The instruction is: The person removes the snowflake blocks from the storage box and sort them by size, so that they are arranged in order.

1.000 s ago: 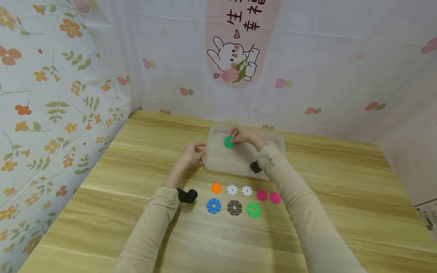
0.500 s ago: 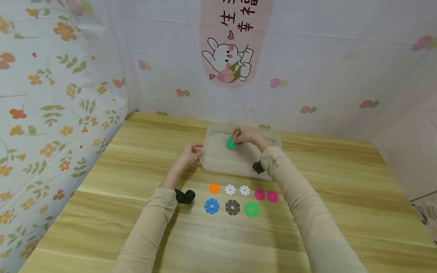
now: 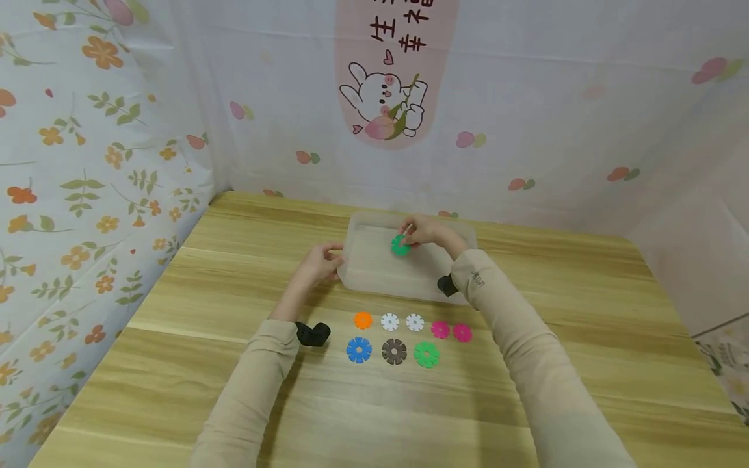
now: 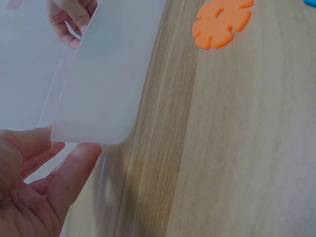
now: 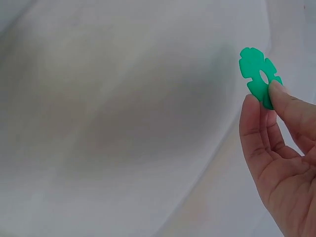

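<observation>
My right hand [image 3: 422, 231] pinches a green snowflake disc [image 5: 254, 69] between thumb and fingertips. In the head view this notched plastic disc overlaps the inside of a translucent white plastic box [image 3: 374, 281] at the back of the table. At the box's left end, my left hand [image 3: 322, 261] grips the corner, its fingertips at the rim and outer wall in the left wrist view. In front of the box, smaller discs lie in a row: orange [image 3: 363, 320], two white [image 3: 389, 322] and two pink [image 3: 441, 329]. Nearer are larger blue [image 3: 359, 350], dark brown [image 3: 394, 351] and light green [image 3: 426, 355] discs.
The wood-grain table [image 3: 363, 416] reaches back to a pale patterned cloth [image 3: 515, 104] hung close behind the box. Another floral cloth [image 3: 105, 195] hangs along the left edge. A black wrist mount [image 3: 313, 334] sticks out from the left sleeve.
The right hand has shifted slightly to the right over the box, still pinching the green snowflake disc. The left hand stays at the box's left end. The head view has shifted a little.
</observation>
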A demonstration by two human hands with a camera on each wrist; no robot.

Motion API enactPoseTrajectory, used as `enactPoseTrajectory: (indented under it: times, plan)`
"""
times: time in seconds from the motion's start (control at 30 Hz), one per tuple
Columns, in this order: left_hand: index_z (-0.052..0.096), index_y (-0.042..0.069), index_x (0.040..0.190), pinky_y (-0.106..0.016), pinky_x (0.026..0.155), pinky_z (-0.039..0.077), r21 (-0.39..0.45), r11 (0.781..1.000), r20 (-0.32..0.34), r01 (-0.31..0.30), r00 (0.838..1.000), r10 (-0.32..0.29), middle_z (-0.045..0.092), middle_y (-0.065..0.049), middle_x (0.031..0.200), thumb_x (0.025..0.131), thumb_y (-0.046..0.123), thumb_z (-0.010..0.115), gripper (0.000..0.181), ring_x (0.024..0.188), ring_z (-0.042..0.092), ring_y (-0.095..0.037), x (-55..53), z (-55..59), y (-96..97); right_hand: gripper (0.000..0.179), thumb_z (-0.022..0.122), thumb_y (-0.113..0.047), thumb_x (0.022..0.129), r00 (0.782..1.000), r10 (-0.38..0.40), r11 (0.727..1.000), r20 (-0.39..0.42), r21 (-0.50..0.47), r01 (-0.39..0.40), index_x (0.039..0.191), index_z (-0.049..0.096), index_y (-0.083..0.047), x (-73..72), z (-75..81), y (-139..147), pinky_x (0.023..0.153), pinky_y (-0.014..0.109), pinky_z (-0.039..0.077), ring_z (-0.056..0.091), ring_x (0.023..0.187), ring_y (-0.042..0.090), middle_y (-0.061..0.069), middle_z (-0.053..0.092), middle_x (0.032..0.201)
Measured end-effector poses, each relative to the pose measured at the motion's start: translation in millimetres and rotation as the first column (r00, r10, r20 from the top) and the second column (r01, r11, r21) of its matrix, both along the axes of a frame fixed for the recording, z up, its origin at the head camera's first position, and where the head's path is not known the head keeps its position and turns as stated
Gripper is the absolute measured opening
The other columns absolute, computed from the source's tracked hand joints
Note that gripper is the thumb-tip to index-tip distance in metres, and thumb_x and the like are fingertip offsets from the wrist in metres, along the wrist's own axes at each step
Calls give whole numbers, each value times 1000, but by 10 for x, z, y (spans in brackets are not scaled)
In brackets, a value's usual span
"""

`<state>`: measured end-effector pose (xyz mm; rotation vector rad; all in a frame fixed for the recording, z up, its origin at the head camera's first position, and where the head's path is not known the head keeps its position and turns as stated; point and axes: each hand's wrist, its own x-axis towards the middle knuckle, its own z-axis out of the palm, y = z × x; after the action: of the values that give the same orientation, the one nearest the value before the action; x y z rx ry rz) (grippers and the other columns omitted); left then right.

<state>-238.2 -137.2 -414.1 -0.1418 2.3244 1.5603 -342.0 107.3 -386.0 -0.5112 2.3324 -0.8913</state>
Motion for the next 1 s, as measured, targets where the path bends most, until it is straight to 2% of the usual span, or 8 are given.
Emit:
enactPoseTrajectory:
  times: [0.1, 0.2, 0.37, 0.5, 0.67, 1.0]
  plan:
    - [42, 3, 135, -20, 61, 53, 1, 1000, 2, 2, 1000, -2, 53, -25, 119, 94, 9, 48, 41, 78, 58, -17, 1, 13, 7, 27, 53, 2, 89, 1000, -8, 1000, 6, 1, 8, 113, 48, 12, 231, 268, -21, 79, 34, 51, 56, 79, 20, 27, 53, 106]
    - [41, 3, 135, -20, 62, 53, 1, 1000, 4, 4, 1000, -4, 53, -26, 120, 95, 9, 48, 41, 79, 58, -17, 2, 17, 14, 27, 52, 4, 88, 1000, -12, 1000, 8, 1, 12, 113, 48, 14, 295, 330, -2, 80, 35, 51, 56, 80, 21, 27, 52, 104]
    - [41, 3, 135, -21, 62, 53, -7, 1000, 3, 2, 1000, -2, 53, -26, 121, 95, 9, 48, 42, 80, 58, -17, 0, 8, 19, 24, 55, 2, 88, 1000, -13, 1000, -6, -15, 13, 110, 52, 11, 227, 189, 92, 73, 26, 52, 57, 76, 16, 17, 57, 95]
    - [40, 3, 135, -20, 62, 52, -10, 1000, 5, 2, 1000, -2, 53, -26, 121, 95, 10, 48, 42, 82, 58, -19, 9, 18, 20, 23, 57, 0, 87, 1000, -6, 1000, -20, -26, 5, 108, 54, 9, 206, 124, 161, 71, 27, 52, 57, 71, 11, 12, 59, 89]
    - [41, 4, 135, -20, 62, 52, -18, 1000, 11, -7, 1000, 8, 53, -25, 121, 95, 10, 48, 42, 82, 59, -19, 17, 36, 15, 23, 57, -1, 87, 1000, -9, 1000, -15, -26, 9, 108, 54, 8, 232, 122, 209, 74, 33, 52, 55, 68, 10, 9, 57, 86]
    - [41, 1, 135, -18, 59, 51, -8, 1000, 2, 5, 1000, -5, 53, -27, 120, 94, 7, 48, 42, 81, 59, -20, 21, 49, 31, 26, 56, -3, 89, 1000, -4, 999, 16, -45, 4, 111, 52, 9, 316, 153, 324, 77, 29, 52, 57, 74, 11, 10, 58, 90]
